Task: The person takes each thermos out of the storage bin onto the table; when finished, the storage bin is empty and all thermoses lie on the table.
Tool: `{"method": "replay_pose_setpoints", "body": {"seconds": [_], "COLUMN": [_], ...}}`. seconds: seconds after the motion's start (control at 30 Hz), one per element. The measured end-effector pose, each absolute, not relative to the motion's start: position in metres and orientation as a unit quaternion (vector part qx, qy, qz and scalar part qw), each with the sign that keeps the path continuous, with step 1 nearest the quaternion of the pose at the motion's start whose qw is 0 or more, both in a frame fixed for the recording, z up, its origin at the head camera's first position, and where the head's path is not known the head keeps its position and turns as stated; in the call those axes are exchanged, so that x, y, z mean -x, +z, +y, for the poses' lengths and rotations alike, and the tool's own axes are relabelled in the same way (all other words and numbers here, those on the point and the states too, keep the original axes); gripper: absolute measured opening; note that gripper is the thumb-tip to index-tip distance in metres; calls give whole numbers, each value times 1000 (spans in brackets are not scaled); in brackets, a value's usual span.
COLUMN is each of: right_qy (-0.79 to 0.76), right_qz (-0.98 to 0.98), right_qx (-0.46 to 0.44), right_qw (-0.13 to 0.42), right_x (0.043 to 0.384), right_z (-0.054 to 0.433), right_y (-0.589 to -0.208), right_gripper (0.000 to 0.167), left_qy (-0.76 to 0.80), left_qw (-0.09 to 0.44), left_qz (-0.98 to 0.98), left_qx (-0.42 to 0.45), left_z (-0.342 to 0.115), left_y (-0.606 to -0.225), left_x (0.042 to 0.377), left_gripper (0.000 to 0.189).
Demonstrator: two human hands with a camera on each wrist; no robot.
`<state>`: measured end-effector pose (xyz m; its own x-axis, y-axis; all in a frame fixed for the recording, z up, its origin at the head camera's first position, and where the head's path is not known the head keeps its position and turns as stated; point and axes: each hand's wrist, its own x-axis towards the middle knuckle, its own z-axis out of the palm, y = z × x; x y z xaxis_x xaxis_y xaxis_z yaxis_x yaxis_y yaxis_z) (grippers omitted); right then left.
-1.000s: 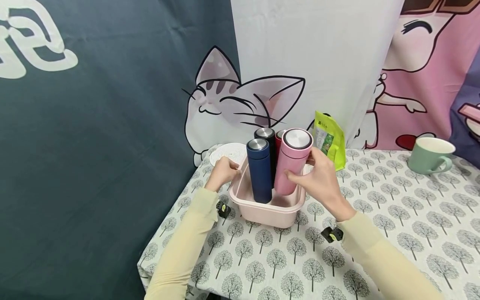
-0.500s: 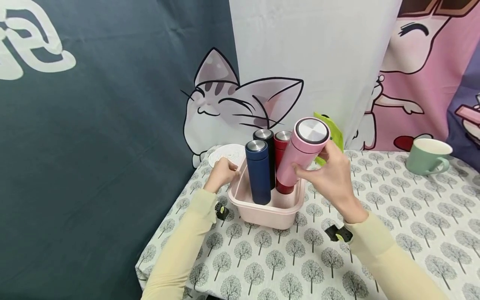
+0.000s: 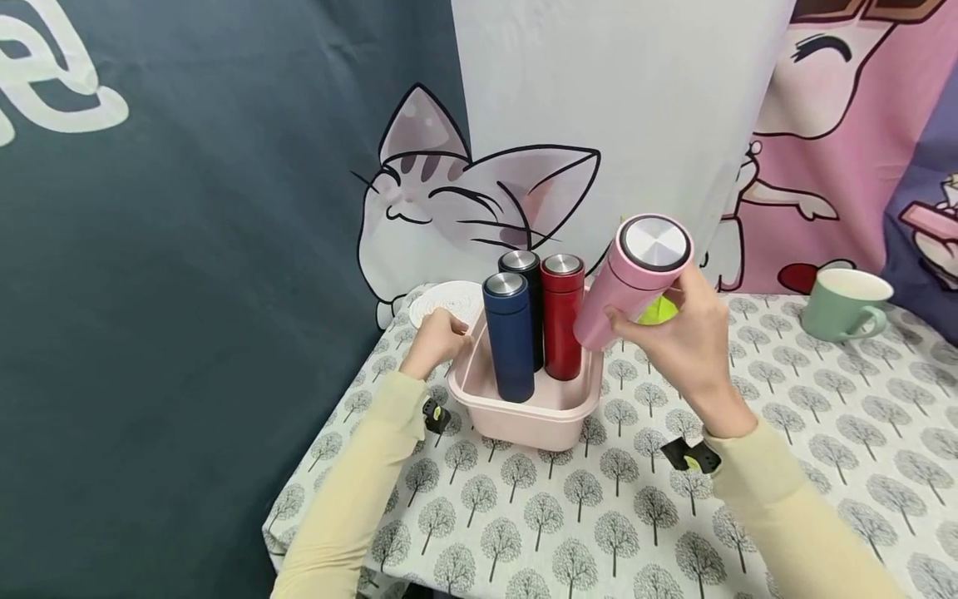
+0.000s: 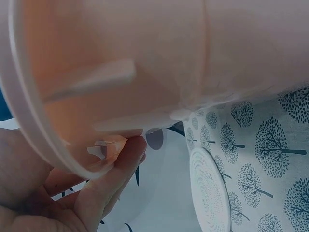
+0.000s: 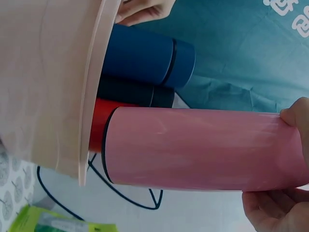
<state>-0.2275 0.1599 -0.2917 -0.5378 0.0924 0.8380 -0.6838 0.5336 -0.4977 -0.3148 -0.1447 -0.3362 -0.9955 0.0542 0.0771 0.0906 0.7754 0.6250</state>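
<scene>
My right hand (image 3: 684, 345) grips a pink thermos (image 3: 624, 279) with a silver lid top, tilted and raised at the right rim of a pale pink plastic basin (image 3: 524, 428). In the right wrist view, the base of the pink thermos (image 5: 203, 150) is level with the rim, outside the basin opening. Three thermoses stand upright inside the basin: blue (image 3: 511, 341), black (image 3: 524, 262) and red (image 3: 563, 320). At the left rim my left hand (image 3: 434, 341) holds on, its fingers (image 4: 123, 164) curled over the edge in the left wrist view.
A white round mat (image 3: 447, 301) lies behind the left hand. Behind the pink thermos is a green packet (image 3: 659, 310), mostly hidden in the head view. A green mug (image 3: 846, 305) stands at the right on the tree-patterned cloth (image 3: 621, 532). Printed curtains hang behind the table.
My right hand has lifted the pink thermos up and rightward out of the basin, tilting it more. The red thermos has come into full view. My left hand stays at the rim.
</scene>
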Motion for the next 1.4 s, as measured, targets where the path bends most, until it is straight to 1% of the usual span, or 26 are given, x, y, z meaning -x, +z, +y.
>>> {"method": "replay_pose_setpoints", "body": {"seconds": [0.2,0.47,0.7,0.87,1.13,1.4], "right_qy": [424,416,412,413,407,402], "right_qz": [-769,-781,-805,-818,-835,-847], "right_qx": [-161,-143,-107,-82,-65,-45], "right_qw": [451,443,412,392,364,345], "right_x": [229,238,249,257,273,289], "right_z": [171,184,197,210,225,229], "right_y": [-293,-303,-319,-333,-354,-372], "right_gripper": [68,72,70,70,65,65], "left_qy": [-335,-339,-337,-339,-337,-338], "left_qw": [31,36,35,23,16,15], "left_qz": [-941,-939,-940,-940,-941,-940], "left_qx": [44,42,38,38,35,38], "left_z": [-150,-157,-158,-157,-152,-147], "left_y": [-333,-328,-328,-329,-331,-333], "left_x": [314,314,313,312,313,315], "left_gripper": [28,28,26,27,29,27]}}
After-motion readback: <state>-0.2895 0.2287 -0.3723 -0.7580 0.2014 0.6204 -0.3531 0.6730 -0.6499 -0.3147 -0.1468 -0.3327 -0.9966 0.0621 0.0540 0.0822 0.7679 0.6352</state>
